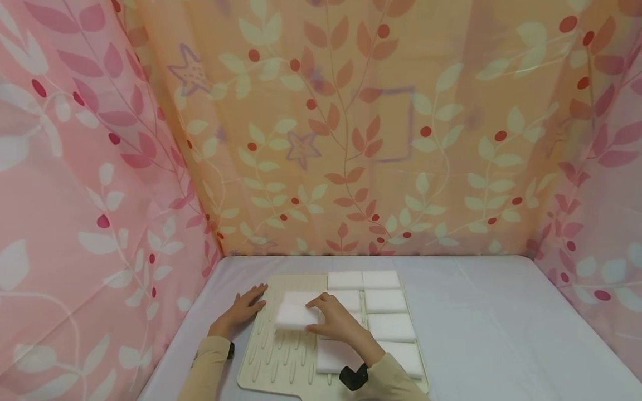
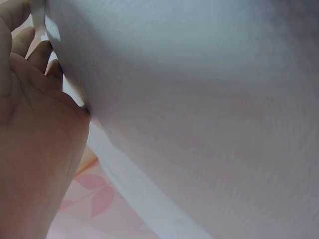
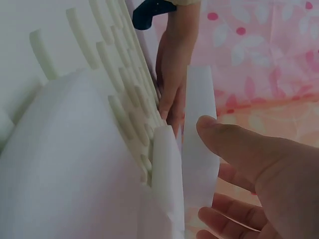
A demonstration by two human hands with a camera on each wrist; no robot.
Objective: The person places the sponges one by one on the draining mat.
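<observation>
A white sponge block [image 1: 293, 312] is gripped at its right side by my right hand [image 1: 341, 322], above a beige ridged mat [image 1: 261, 380]. In the right wrist view, the thumb of the right hand [image 3: 249, 154] presses one face of the sponge block [image 3: 200, 104], with fingers on the far side. My left hand [image 1: 242, 307] rests at the mat's left edge, fingers stretched out. The left wrist view shows the palm of this left hand [image 2: 37, 119] beside a white surface. More white sponge blocks [image 1: 386, 301] lie in rows on the mat's right half.
The mat's left half shows raised ridges [image 1: 293, 370]. Beneath it spreads a white-covered table [image 1: 491, 334]. Leaf-patterned curtains [image 1: 346, 139] stand behind the table and along both sides.
</observation>
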